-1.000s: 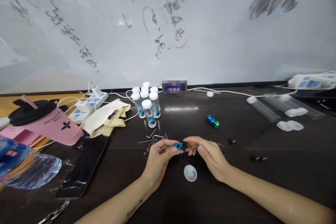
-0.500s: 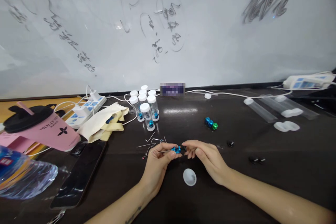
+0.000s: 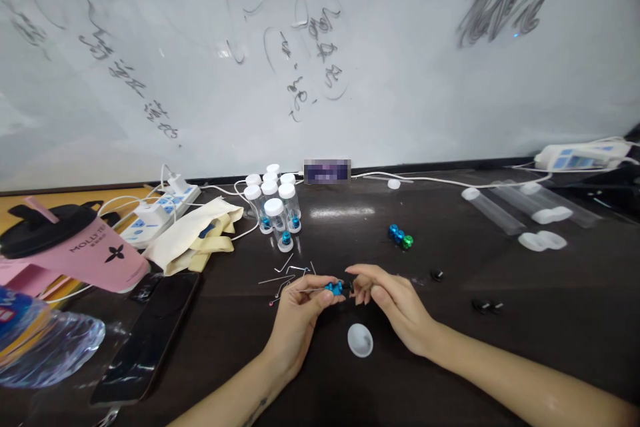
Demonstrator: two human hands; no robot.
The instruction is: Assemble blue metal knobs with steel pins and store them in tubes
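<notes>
My left hand point(image 3: 299, 310) pinches a small blue metal part point(image 3: 334, 288) between thumb and fingers. A thin rod point(image 3: 315, 289) runs left from it across the fingers. On the part's right side sits a black end piece point(image 3: 347, 286). Close to that end, my right hand point(image 3: 393, 303) has its fingers curled and its thumb drawn in; anything between them is too small to make out. Below both hands lies a small white dish point(image 3: 360, 340) with tiny bits inside. Several thin bent metal keys point(image 3: 285, 270) are spread just behind my left hand.
Clear tubes with white caps point(image 3: 273, 208) stand behind. Blue and green metal pieces point(image 3: 400, 236) lie right of centre, with black pieces point(image 3: 485, 306) farther right. At left are a phone point(image 3: 150, 340), pink cup point(image 3: 95, 250), plastic bottle point(image 3: 45, 340) and power strip point(image 3: 163, 213).
The whole view has shifted slightly. My left hand still grips the blue part, and my right hand stays beside its black end with hardly any movement.
</notes>
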